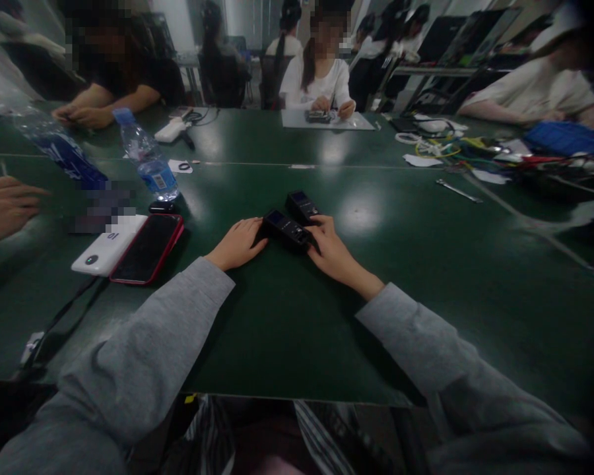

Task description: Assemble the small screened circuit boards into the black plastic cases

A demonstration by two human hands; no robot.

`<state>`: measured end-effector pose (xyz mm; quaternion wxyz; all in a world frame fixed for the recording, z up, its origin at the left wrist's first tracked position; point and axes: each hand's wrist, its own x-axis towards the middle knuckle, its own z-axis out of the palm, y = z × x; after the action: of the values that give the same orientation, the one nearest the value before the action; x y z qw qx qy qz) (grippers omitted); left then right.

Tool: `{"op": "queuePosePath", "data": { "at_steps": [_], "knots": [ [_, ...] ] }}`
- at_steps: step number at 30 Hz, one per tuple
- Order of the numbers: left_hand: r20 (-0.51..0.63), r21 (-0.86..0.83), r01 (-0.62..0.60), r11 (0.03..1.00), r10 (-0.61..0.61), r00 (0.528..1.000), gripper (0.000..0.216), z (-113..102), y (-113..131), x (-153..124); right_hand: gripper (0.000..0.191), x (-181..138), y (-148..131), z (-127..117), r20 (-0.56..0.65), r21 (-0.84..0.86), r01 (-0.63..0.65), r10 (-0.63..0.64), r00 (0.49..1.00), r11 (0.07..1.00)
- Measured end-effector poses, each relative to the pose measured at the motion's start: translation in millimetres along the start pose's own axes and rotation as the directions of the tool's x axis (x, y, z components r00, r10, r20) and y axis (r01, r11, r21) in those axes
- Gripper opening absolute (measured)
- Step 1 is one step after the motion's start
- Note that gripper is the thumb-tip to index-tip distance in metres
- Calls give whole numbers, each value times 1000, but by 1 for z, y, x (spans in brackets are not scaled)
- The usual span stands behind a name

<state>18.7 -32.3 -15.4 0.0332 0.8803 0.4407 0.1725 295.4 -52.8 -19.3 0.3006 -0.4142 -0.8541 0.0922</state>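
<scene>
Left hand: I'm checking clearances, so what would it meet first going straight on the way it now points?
The nearer black device, most likely: the left hand points at its left end and seems to touch it, though depth there is unclear.

A glossy dark-green bench (277, 330) carries two small black devices (283, 228). A red-cased phone (148, 249) lies beside a white device (109, 247), near a blue-capped bottle (153, 168); a wrench (459, 190) lies near tangled cables (433, 146).

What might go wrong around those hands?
The nearer boxy black device, between the left hand and right hand, might knock the similar black device just behind it. The clear plastic bottle with a blue cap stands near the red-cased rectangular phone; if bumped, it could topple onto it.
</scene>
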Motion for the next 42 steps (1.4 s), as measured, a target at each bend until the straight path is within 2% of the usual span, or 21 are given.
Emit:
{"op": "queuePosePath", "data": {
  "at_steps": [42],
  "knots": [
    [14,10,8,1000,-8,1000,53,-1,1,0,36,0,-1,0,0,-16,9,-9,1000,1000]
  ]
}}
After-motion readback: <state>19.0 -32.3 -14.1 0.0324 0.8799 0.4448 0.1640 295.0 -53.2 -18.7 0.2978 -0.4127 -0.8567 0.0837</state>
